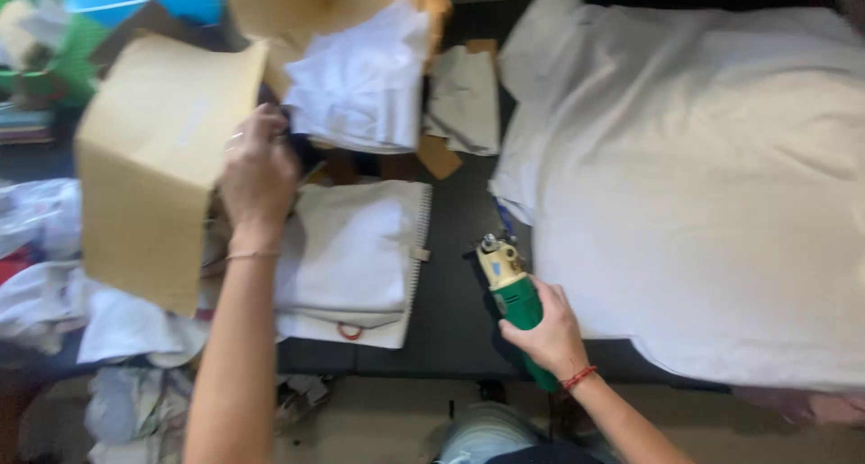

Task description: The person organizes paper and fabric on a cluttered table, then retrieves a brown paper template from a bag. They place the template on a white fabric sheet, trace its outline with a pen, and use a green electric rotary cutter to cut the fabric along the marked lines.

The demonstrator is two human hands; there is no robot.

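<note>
The right hand point(550, 331) sits nearest, its fingers wrapped tight around the green handle of a cutting tool point(512, 293) standing on the dark worktop point(455, 275). Just right of the tool lies a large white fabric layer point(712, 194); just left, a stack of cut pieces point(351, 257). Beyond the stack, the left hand point(259, 171) has fingers curled, pinching a tan paper pattern point(158, 158).

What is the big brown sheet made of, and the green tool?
The brown sheet looks like stiff matte paper or thin card: it bends in one smooth curve in the left hand. The green tool in the right hand looks like glossy plastic, with a yellowish, maybe metal head.
</note>
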